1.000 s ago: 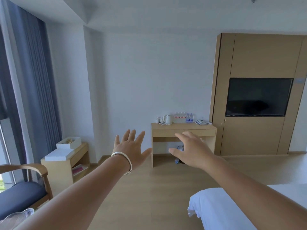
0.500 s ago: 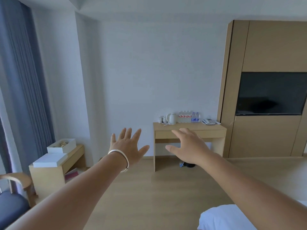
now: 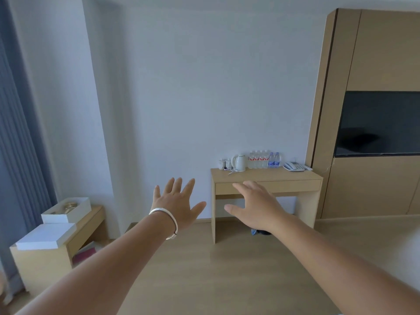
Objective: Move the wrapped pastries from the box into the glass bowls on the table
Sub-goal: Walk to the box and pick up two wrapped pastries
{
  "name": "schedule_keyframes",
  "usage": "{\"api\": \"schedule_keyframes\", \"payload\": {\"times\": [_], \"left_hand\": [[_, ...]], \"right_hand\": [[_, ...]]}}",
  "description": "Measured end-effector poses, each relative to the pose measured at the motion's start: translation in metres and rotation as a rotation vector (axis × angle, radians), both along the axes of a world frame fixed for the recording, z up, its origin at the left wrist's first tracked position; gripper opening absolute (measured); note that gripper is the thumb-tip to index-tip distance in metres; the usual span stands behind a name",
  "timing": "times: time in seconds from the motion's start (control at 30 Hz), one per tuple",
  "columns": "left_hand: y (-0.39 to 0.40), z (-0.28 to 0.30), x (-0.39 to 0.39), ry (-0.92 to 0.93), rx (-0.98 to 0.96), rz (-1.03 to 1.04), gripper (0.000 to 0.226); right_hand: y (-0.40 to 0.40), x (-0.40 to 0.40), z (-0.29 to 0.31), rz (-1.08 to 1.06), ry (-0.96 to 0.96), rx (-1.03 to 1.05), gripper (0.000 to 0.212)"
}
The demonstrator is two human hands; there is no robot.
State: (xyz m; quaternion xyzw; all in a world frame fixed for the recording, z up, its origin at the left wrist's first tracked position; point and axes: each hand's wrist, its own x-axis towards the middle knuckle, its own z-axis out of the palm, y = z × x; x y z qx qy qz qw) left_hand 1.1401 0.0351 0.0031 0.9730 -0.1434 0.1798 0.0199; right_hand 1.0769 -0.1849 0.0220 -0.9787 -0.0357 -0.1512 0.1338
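Note:
Both my arms stretch out in front of me over the wooden floor. My left hand (image 3: 176, 204) wears a silver bangle, is empty and has its fingers spread. My right hand (image 3: 255, 206) is also empty, palm down with fingers apart. An open white box (image 3: 68, 211) with golden wrapped pastries (image 3: 69, 206) inside stands far to the left on a low wooden side table (image 3: 45, 260). Its white lid (image 3: 46, 236) lies in front of it. No glass bowls are in view.
A wooden desk (image 3: 266, 180) against the far wall carries a kettle (image 3: 239, 163), water bottles (image 3: 263, 160) and a telephone (image 3: 293, 166). A wood panel with a dark television (image 3: 379, 123) fills the right side. Blue curtains (image 3: 20, 133) hang at the left.
The view has tilted up and shifted left: the bed and the chair have dropped out of sight. Both hands stay outstretched and open.

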Motion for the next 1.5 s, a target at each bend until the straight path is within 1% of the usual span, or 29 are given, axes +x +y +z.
{"api": "schedule_keyframes", "payload": {"times": [0.3,0.67,0.87,1.03,1.23,1.5], "left_hand": [[-0.014,-0.024,0.132,0.055,0.005,0.04,0.077],[-0.093,-0.02,0.313,0.061,0.014,0.06,0.076],[-0.113,-0.03,0.403,0.087,0.017,0.075,0.075],[-0.113,-0.038,0.489,0.078,0.01,0.074,0.075],[-0.104,-0.036,0.615,0.04,-0.038,0.024,0.075],[-0.061,-0.019,0.768,0.043,-0.046,0.024,0.075]], "right_hand": [[-0.021,0.143,-0.021,0.024,0.024,-0.008,0.074],[-0.095,0.342,-0.02,0.073,0.024,-0.036,0.077],[-0.116,0.437,-0.031,0.086,0.045,-0.037,0.076],[-0.115,0.52,-0.039,0.096,0.054,-0.046,0.076],[-0.098,0.641,-0.034,0.062,0.012,-0.053,0.076],[-0.056,0.797,-0.023,0.045,0.044,-0.023,0.078]]}}
